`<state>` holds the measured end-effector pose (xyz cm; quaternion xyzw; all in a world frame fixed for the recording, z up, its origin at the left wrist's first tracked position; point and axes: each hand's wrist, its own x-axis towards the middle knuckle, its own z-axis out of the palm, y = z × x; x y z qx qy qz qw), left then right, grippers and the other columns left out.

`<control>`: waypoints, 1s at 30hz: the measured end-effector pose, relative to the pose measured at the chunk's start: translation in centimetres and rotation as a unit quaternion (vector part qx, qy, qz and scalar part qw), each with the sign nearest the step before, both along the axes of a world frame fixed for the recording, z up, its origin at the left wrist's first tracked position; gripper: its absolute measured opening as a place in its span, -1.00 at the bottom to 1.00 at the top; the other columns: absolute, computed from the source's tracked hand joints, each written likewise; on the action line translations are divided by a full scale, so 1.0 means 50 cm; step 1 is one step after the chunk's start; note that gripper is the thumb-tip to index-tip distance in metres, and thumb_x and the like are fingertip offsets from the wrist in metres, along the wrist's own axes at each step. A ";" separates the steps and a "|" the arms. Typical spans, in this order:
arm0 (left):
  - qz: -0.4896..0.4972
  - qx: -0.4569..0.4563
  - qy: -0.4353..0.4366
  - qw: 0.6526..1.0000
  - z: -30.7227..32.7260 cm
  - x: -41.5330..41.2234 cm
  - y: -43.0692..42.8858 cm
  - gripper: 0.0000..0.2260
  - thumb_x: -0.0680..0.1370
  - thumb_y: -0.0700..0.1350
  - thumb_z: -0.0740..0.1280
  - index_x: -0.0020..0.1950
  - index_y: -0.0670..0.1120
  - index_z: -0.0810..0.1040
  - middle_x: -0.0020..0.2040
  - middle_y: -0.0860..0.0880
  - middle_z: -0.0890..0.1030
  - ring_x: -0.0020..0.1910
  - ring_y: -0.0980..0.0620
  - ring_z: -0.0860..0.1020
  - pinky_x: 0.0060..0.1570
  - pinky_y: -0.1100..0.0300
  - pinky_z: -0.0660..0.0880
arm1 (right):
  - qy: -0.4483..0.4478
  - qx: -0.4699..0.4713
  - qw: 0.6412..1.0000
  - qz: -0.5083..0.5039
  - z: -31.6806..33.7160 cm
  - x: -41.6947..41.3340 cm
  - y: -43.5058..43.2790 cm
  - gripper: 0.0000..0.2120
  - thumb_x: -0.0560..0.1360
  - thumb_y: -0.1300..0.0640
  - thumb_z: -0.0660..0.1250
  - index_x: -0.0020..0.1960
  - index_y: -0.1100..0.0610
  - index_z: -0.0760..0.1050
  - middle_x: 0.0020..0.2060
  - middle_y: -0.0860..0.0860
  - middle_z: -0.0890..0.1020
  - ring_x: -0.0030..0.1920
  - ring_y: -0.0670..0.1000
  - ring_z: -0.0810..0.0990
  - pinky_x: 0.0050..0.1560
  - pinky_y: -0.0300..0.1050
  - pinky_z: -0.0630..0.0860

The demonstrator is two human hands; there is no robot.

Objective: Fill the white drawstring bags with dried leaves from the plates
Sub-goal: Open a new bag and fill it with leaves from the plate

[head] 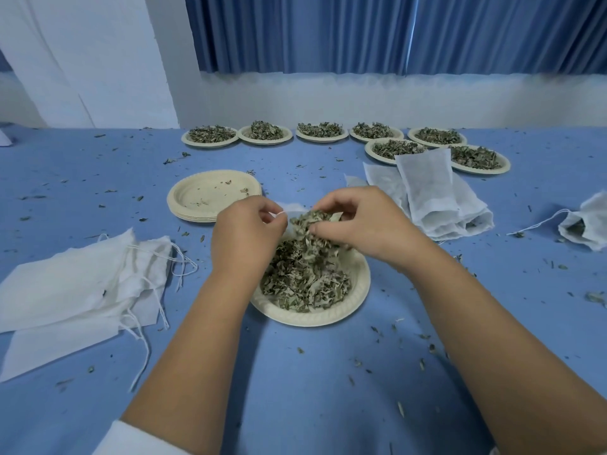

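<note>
Left grip [244, 231] pinches bag [293, 208]; right grip [368, 221] holds leaves [308, 224] over plate's [328, 318] far rim.

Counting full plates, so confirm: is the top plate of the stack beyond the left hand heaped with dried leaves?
No. The top plate of the stack carries only a few leaf scraps, its bare bottom showing.

I see a plate [361, 284] heaped with dried leaves [302, 280] just before me, a white bag [294, 207] half hidden above its far rim. Flat empty bags [65, 284] lie to my left; seven filled plates [322, 139] sit farther back.
</note>
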<state>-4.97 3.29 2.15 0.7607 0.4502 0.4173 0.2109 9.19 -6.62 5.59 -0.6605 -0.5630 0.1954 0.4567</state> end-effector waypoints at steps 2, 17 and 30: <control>-0.008 -0.006 0.001 1.000 -0.001 0.001 0.000 -0.98 0.48 -0.06 0.43 -0.13 0.04 0.66 -0.35 0.21 0.52 -0.32 0.29 0.48 -0.39 0.36 0.27 | 0.071 0.030 0.997 -0.013 0.000 0.002 0.003 -0.84 0.38 0.19 0.54 -0.14 -0.03 0.64 -0.33 -0.20 0.65 -0.40 -0.23 0.52 -0.34 -0.37 0.44; -0.051 -0.118 -0.107 0.986 0.018 0.005 -0.012 -0.89 0.46 -0.07 0.45 -0.27 0.07 0.66 -0.34 0.13 0.65 -0.36 0.32 0.54 -0.28 0.33 0.43 | 0.040 0.027 0.995 -0.086 -0.047 -0.022 0.022 -0.79 0.40 0.19 0.51 -0.22 -0.09 0.55 -0.35 -0.10 0.61 -0.56 -0.22 0.37 -0.47 -0.37 0.38; -0.092 -0.129 -0.074 0.985 0.027 0.000 -0.019 -0.91 0.49 -0.06 0.44 -0.21 -0.01 0.68 -0.31 0.06 0.65 -0.39 0.25 0.50 -0.33 0.36 0.42 | -0.093 0.011 0.992 -0.090 -0.054 -0.034 0.020 -0.77 0.47 0.12 0.40 0.12 0.03 0.67 -0.36 -0.21 0.65 -0.43 -0.13 0.53 -0.37 -0.36 0.41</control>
